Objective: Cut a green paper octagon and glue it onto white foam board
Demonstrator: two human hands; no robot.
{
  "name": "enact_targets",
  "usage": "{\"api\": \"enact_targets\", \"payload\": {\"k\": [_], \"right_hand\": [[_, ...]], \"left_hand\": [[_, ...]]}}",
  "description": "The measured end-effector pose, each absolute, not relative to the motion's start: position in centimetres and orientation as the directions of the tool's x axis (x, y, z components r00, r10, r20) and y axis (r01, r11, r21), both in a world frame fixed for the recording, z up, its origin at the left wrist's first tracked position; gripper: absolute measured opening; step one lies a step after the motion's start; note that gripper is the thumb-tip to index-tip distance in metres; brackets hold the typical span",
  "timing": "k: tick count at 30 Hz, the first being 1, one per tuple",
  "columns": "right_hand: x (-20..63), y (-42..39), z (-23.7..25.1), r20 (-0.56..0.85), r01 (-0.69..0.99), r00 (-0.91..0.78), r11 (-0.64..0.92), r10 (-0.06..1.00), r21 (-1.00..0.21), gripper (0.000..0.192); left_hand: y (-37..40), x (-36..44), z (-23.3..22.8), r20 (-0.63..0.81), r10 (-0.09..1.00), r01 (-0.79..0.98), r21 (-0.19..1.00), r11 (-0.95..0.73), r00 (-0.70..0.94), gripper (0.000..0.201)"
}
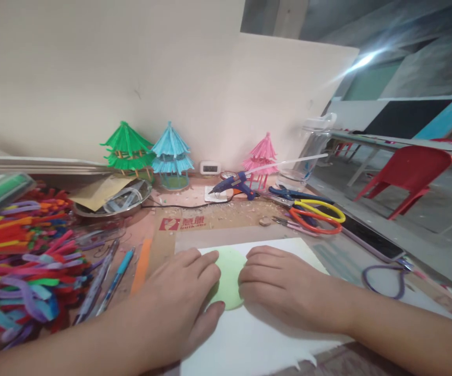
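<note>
A pale green disc point(232, 279), seemingly of paper or thin foam, lies on a white sheet point(276, 344) in front of me. My left hand point(182, 292) grips its left edge, fingers curled at the upper left and thumb at the lower left. From the other side my right hand point(281, 287) holds the right edge, its fingers bent and close together, with the thumb hidden. Both hands rest low over the sheet.
Behind stand green point(127, 149), blue point(171, 156) and pink point(263, 156) tiered-roof models. A glue gun point(232, 184), scissors point(316, 216) and a phone point(369, 237) lie beyond the sheet. Colourful pipe cleaners point(22, 261) heap at left, beside pens point(116, 279) and a metal bowl point(140, 201).
</note>
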State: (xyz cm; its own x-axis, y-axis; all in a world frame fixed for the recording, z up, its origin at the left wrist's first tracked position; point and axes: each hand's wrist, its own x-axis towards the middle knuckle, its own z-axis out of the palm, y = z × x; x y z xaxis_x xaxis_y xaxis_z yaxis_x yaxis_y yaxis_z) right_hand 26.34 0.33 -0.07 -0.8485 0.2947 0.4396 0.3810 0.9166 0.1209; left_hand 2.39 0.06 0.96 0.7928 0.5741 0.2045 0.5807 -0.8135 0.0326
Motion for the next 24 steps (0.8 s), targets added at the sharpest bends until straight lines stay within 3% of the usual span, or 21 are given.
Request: {"api": "enact_targets", "payload": {"k": [24], "right_hand": [[26.32,0.23,-0.03,0.431,0.369,-0.854,0.923,0.291,0.108,0.024]], "left_hand": [[0.17,2.43,1.35,0.135,0.620,0.626,-0.006,-0.779,0.773,0.025]]}}
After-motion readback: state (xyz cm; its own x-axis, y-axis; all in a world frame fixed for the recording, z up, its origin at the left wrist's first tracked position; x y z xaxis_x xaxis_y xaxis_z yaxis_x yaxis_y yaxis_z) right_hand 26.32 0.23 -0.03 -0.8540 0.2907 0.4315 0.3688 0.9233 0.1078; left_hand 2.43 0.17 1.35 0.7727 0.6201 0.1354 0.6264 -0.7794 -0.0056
